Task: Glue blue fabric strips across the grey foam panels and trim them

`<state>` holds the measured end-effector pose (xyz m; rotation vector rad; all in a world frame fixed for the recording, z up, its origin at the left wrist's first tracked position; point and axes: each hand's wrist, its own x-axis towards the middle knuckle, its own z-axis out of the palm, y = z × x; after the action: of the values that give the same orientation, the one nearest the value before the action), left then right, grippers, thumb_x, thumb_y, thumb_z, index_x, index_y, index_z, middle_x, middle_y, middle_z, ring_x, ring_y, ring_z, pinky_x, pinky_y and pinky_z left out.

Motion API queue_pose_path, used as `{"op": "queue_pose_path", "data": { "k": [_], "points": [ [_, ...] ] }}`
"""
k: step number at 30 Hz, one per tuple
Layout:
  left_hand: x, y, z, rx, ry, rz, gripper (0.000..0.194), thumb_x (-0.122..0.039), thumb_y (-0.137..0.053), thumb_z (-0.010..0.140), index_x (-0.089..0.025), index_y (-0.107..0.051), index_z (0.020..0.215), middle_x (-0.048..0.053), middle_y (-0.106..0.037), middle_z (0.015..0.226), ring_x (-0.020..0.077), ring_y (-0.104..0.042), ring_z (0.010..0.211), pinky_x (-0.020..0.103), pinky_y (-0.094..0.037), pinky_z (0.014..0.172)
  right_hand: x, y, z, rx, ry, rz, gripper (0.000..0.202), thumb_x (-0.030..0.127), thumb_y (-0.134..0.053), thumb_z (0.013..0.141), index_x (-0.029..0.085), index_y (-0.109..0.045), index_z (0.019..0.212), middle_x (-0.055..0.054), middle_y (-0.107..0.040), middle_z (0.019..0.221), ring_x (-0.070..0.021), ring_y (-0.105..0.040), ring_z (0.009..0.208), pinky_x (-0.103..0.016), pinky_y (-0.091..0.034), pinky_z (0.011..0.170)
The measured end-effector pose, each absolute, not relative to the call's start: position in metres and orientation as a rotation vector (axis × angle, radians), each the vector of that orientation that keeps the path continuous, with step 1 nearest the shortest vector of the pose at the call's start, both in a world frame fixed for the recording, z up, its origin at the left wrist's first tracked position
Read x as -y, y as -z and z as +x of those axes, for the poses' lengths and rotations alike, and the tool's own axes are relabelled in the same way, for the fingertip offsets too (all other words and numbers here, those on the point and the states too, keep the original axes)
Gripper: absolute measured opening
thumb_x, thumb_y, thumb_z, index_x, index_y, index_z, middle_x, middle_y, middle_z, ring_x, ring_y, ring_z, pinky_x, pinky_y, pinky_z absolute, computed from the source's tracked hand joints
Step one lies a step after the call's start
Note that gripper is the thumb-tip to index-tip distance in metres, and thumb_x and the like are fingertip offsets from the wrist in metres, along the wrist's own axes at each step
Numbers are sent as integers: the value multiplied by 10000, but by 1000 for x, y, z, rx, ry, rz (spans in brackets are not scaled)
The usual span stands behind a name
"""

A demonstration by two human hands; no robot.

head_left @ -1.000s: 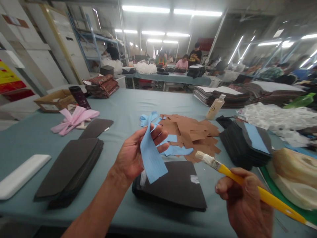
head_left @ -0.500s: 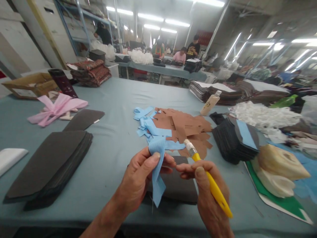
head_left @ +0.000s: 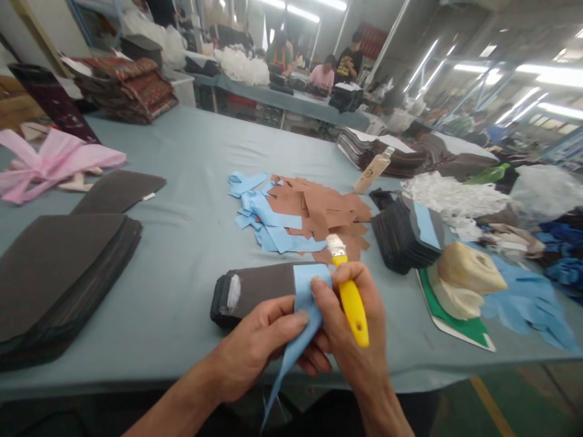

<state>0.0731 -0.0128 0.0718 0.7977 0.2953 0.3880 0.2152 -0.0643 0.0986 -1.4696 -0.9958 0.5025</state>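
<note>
A light blue fabric strip (head_left: 298, 340) lies over the right part of a dark grey stack (head_left: 264, 285) and hangs toward the table's front edge. My left hand (head_left: 255, 340) pinches the strip between thumb and fingers. My right hand (head_left: 359, 315) presses its thumb on the strip's upper part and also holds a yellow brush (head_left: 351, 303), its bristles pale and pointing away from me. A whitish smear (head_left: 234, 292) shows on the stack's left end. Beyond are brown pieces (head_left: 319, 203) and more blue strips (head_left: 277, 221).
Dark stacks stand at the left (head_left: 59, 267) and right (head_left: 405, 233). A bottle (head_left: 374, 170) stands behind the brown pieces. At the right, a yellowish container (head_left: 471, 267) rests on a green board (head_left: 450, 312). Pink cloth (head_left: 59, 161) lies far left; people work at a back table (head_left: 255, 91).
The view has shifted, uncovering the grey stack's left end. The blue strip now lies against the stack, and my right hand has moved left to grip it, its brush turned more upright.
</note>
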Motion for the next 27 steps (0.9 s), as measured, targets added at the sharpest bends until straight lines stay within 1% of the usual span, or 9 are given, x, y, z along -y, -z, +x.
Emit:
{"op": "queue_pose_path", "data": {
  "k": [2,5,9,11,14,18,20,25,27],
  "points": [
    [17,-65,73,-265,-337,617,486,-621,-730,944,-187,-771,1160,112,-789,1047,200,-763,813,276,-613,724,65,-99,219,982,-324,-1522,299,430,-703,946,277,-447,917,131,-391,621,-77,-372,395,-208,-306,359],
    [23,-56,68,-236,-324,498,574,-693,-717,922,-221,-759,1246,130,-781,1209,220,-784,903,298,-631,763,66,-101,231,949,5,-1599,277,404,-714,913,263,-477,883,110,-412,657,-83,-404,448,-224,-337,412],
    [31,-51,57,-243,-370,525,545,-639,-780,901,-242,-752,1273,132,-778,1262,238,-788,983,328,-625,846,72,-101,247,900,243,-1658,264,411,-712,895,246,-509,860,84,-433,707,-96,-398,526,-256,-335,500],
    [35,-52,55,-242,-396,562,613,-638,-845,837,-245,-743,1296,132,-773,1269,236,-782,987,326,-616,858,76,-98,252,856,277,-1670,274,428,-719,881,244,-518,863,74,-441,728,-108,-400,556,-274,-334,533],
    [41,-53,59,-307,-437,633,698,-623,-929,738,-233,-741,1286,108,-787,1170,212,-766,929,301,-596,841,81,-92,257,797,259,-1679,290,447,-733,876,246,-525,877,73,-440,731,-122,-407,576,-294,-338,565],
    [46,-50,71,-519,-533,726,455,-513,-935,777,-201,-759,1058,40,-777,839,153,-706,772,261,-554,792,88,-86,257,783,249,-1676,291,448,-738,895,252,-522,886,74,-450,722,-130,-432,587,-302,-366,602],
    [48,-48,75,-572,-572,762,418,-519,-928,779,-189,-742,956,30,-753,749,146,-674,718,259,-534,763,98,-84,256,771,250,-1689,304,466,-745,891,251,-530,883,73,-457,717,-131,-440,578,-305,-374,601],
    [51,-54,79,-626,-622,798,453,-574,-928,755,-187,-712,847,7,-699,689,133,-622,674,250,-507,719,149,-73,253,675,261,-1886,376,551,-792,854,254,-563,882,49,-522,722,-154,-498,563,-323,-383,591],
    [52,-59,78,-598,-616,821,457,-588,-912,770,-184,-706,826,-3,-674,687,123,-599,654,244,-501,703,173,-68,257,675,321,-1983,388,569,-823,826,260,-593,871,-9,-611,800,-212,-588,697,-349,-436,685]
  ]
}}
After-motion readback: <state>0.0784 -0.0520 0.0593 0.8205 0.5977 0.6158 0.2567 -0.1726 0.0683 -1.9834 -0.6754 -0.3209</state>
